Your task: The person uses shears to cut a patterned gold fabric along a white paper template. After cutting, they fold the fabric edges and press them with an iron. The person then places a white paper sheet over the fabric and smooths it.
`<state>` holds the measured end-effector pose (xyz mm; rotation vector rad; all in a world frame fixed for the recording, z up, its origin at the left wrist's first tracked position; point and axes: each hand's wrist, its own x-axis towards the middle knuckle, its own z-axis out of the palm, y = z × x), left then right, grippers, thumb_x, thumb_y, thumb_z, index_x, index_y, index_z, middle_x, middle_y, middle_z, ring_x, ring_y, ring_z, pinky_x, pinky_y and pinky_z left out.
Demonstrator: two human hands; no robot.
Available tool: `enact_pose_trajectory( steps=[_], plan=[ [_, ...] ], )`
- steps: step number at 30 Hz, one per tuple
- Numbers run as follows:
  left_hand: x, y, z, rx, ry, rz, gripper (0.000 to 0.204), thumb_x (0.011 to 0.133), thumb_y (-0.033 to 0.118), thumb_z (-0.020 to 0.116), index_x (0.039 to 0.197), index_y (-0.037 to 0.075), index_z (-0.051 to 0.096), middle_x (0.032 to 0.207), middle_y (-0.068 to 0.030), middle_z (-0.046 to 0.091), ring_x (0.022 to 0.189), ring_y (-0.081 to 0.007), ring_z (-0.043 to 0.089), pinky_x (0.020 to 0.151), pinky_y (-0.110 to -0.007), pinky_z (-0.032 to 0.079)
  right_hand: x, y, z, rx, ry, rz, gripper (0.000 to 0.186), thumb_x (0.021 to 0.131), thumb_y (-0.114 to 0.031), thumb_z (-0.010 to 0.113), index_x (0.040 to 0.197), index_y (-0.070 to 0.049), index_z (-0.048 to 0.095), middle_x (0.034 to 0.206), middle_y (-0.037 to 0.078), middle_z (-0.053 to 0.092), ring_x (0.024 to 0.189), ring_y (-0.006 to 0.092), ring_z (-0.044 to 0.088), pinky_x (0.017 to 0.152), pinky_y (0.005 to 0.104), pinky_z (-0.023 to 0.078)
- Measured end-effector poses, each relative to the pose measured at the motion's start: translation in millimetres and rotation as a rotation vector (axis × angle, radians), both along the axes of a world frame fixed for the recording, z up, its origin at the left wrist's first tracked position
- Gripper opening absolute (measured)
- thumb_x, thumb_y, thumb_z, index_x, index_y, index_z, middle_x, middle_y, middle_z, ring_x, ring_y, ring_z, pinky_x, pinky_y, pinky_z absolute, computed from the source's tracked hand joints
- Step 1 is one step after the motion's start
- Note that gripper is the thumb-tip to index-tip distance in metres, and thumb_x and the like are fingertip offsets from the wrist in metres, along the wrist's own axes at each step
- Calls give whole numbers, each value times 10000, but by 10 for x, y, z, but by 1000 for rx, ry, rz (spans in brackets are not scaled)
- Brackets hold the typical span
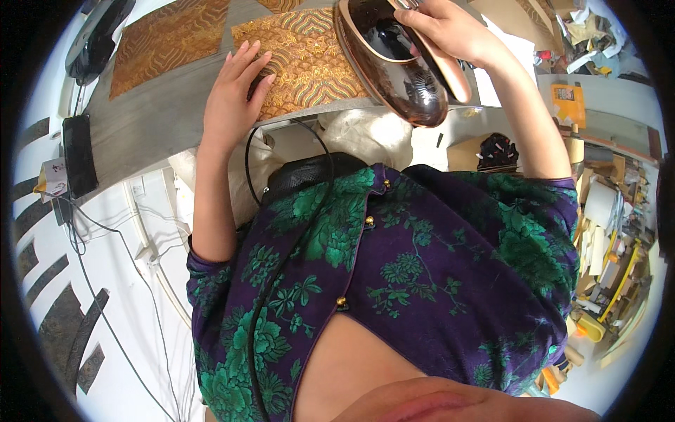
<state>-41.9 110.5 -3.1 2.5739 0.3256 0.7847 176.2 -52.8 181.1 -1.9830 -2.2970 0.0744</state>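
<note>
My right hand (450, 32) is wrapped round the handle of a glossy dark brown clothes iron (411, 88) with a copper-coloured rim. The iron is at the table's near edge, over the right part of a gold brocade piece (309, 60) patterned with waves. Whether its soleplate touches the cloth cannot be made out. On the left edge of that brocade lies my left hand (235, 98), fingers stretched out and holding nothing. A second brocade piece (172, 42) in darker gold lies farther left on the grey table (151, 133).
A black flat object (79, 155) sits at the table's left end, with a black device (98, 39) behind it. One black cable (260, 309) runs down over my front. White paper (517, 53) lies right of the iron. Cluttered shelves (612, 225) stand farther right.
</note>
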Motion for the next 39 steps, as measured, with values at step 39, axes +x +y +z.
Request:
enact_pose_trajectory(
  steps=[39],
  plan=[
    [1501,1070,-222,342,237,-130,453,986,351,423,1388,142,425,1481,-94,336,1381,-263,283,1147,-473,193,664,-88,-393,-133,419,-387,511,843,-390,675,1270,-131,567,922,126,696,804,207,670,749,329,515]
  ],
)
